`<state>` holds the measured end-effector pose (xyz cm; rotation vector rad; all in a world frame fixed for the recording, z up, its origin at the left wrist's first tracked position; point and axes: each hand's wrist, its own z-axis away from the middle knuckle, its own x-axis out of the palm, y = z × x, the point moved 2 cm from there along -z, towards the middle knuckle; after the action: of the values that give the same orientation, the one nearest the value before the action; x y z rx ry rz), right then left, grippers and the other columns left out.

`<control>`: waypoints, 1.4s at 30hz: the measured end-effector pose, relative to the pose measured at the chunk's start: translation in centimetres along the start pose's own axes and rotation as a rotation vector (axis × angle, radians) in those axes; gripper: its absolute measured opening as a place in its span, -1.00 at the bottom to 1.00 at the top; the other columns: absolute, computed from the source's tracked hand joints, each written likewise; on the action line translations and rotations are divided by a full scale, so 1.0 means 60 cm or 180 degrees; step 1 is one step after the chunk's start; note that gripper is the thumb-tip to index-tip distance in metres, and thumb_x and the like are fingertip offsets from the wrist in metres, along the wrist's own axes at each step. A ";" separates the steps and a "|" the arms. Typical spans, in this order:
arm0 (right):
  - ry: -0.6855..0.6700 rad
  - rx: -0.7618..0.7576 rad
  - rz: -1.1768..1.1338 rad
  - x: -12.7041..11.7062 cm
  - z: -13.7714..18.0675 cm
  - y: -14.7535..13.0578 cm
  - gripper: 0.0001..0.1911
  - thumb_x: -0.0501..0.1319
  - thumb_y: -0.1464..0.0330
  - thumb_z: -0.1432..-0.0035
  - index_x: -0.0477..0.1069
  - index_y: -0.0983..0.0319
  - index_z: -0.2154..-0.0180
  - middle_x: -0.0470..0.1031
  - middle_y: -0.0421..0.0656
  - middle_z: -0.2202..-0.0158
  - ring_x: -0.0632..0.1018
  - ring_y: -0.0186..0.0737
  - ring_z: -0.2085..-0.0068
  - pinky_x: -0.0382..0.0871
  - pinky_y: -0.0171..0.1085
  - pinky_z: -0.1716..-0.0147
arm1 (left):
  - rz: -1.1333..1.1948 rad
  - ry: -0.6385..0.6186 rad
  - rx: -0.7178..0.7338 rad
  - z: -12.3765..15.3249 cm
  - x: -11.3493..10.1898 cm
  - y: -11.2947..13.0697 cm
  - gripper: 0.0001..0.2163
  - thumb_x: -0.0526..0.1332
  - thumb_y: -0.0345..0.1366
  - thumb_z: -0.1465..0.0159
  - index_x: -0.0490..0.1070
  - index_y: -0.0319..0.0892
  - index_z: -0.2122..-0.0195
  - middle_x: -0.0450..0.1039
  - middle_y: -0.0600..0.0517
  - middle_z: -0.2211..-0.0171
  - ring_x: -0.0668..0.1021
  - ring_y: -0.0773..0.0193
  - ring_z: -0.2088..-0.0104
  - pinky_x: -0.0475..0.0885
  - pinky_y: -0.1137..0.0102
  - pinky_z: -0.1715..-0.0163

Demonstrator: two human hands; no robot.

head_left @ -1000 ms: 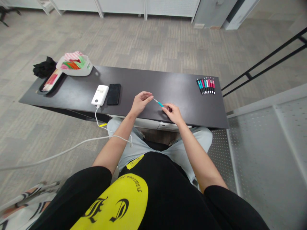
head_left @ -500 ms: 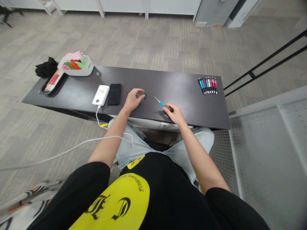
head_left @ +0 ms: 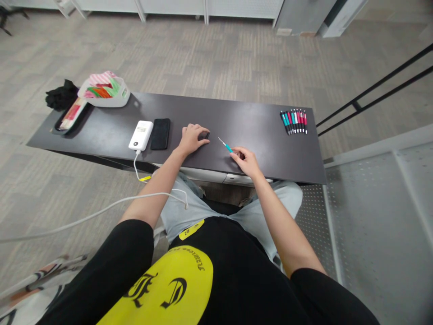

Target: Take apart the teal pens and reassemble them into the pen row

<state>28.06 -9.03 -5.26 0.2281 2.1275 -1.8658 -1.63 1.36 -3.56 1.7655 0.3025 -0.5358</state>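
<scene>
My right hand (head_left: pixel 244 160) is closed on a teal pen (head_left: pixel 226 146) whose thin refill tip sticks out up and to the left, just above the dark table (head_left: pixel 243 122). My left hand (head_left: pixel 191 136) rests low on the table, fingers curled over a small dark part (head_left: pixel 204 135) at its fingertips. About a hand's width of bare table lies between the two hands. A row of several assembled pens (head_left: pixel 294 121), teal, pink and red, lies at the table's far right.
A white power bank (head_left: pixel 140 135) with a white cable (head_left: pixel 101 210) and a black phone (head_left: pixel 160 133) lie left of my left hand. A white basket (head_left: pixel 103 92) of coloured items, a dark tray (head_left: pixel 69 116) and a black cloth (head_left: pixel 60 95) sit at the far left. Black rails (head_left: pixel 372 92) stand to the right.
My left hand has left the pen's tip, moved left and down to the table, and now covers a small dark part. My right hand with the teal pen has hardly moved.
</scene>
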 end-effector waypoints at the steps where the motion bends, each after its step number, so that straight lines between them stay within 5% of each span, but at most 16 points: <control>1: 0.0001 0.0006 0.0005 0.000 0.000 0.000 -0.70 0.49 -0.07 -0.30 0.76 -0.04 0.13 0.63 -0.11 0.30 0.52 0.02 0.33 0.51 0.05 0.23 | 0.0009 -0.0001 0.0022 0.006 0.003 0.008 -0.72 0.76 -0.23 0.00 0.75 0.05 0.32 0.64 -0.10 0.23 0.53 -0.27 -0.06 0.25 -0.21 -0.45; 3: 0.0010 0.0040 0.0011 0.001 -0.001 0.000 -0.68 0.50 -0.09 -0.29 0.76 -0.04 0.14 0.65 -0.11 0.28 0.52 0.02 0.33 0.51 0.05 0.23 | 0.0237 0.0082 0.0007 0.017 0.009 0.025 -0.78 0.72 -0.27 -0.08 0.76 0.05 0.32 0.67 -0.08 0.27 0.56 -0.26 -0.03 0.23 -0.23 -0.45; 6: 0.0014 0.0084 -0.0006 0.001 0.000 -0.002 -0.69 0.51 -0.08 -0.27 0.76 -0.05 0.14 0.67 -0.10 0.26 0.54 0.03 0.31 0.53 0.06 0.21 | 0.1013 0.0528 -0.0226 0.033 0.016 0.044 -0.80 0.68 -0.22 -0.19 0.74 0.00 0.24 0.71 -0.07 0.23 0.64 -0.11 0.08 0.47 -0.05 -0.27; 11: -0.0020 -0.0019 -0.0026 0.000 0.001 -0.006 -0.75 0.51 -0.02 -0.29 0.77 -0.05 0.15 0.66 -0.10 0.26 0.54 0.03 0.30 0.52 0.06 0.19 | 0.2099 0.1103 -0.0569 0.060 0.035 0.048 -0.59 0.66 0.05 -0.29 0.59 0.01 0.02 0.74 -0.04 0.15 0.71 0.10 0.13 0.62 0.22 0.00; 18: -0.0117 -0.0066 0.0168 -0.001 0.001 -0.008 -0.79 0.52 0.02 -0.30 0.80 -0.07 0.13 0.65 -0.09 0.26 0.53 0.04 0.27 0.52 0.08 0.13 | 0.2389 0.1214 -0.0791 0.097 0.085 0.013 -0.42 0.65 0.24 -0.20 0.43 0.03 0.05 0.74 -0.05 0.09 0.77 0.07 0.15 0.66 0.14 0.01; 28: -0.0195 -0.0240 0.0229 0.000 0.003 -0.014 -0.88 0.50 0.13 -0.35 0.80 -0.06 0.13 0.60 -0.09 0.29 0.52 0.05 0.25 0.48 0.07 0.11 | 0.2852 0.1224 -0.0933 0.113 0.091 -0.001 -0.62 0.67 -0.13 -0.30 0.48 0.00 0.11 0.82 -0.02 0.09 0.80 0.17 0.17 0.68 0.20 -0.08; 35: -0.0190 -0.0136 0.0288 -0.001 0.002 -0.017 -0.90 0.52 0.13 -0.33 0.80 -0.08 0.15 0.61 -0.09 0.27 0.53 0.06 0.25 0.50 0.07 0.13 | 0.2634 0.0980 -0.0939 0.115 0.092 0.016 -0.57 0.72 -0.05 -0.28 0.49 -0.02 0.14 0.80 -0.07 0.13 0.80 0.10 0.14 0.69 0.08 -0.15; 42: -0.0159 -0.0229 0.0215 -0.001 0.003 -0.010 -0.83 0.48 0.08 -0.35 0.80 -0.05 0.12 0.62 -0.08 0.26 0.52 0.05 0.26 0.49 0.08 0.12 | 0.2874 0.1231 -0.1097 0.113 0.082 0.004 -0.65 0.67 -0.14 -0.35 0.48 0.00 0.14 0.82 0.01 0.09 0.81 0.18 0.15 0.72 0.20 -0.10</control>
<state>27.91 -9.29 -4.68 0.2321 2.1220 -1.7361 1.38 -5.61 -7.16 1.4612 -0.1485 0.4825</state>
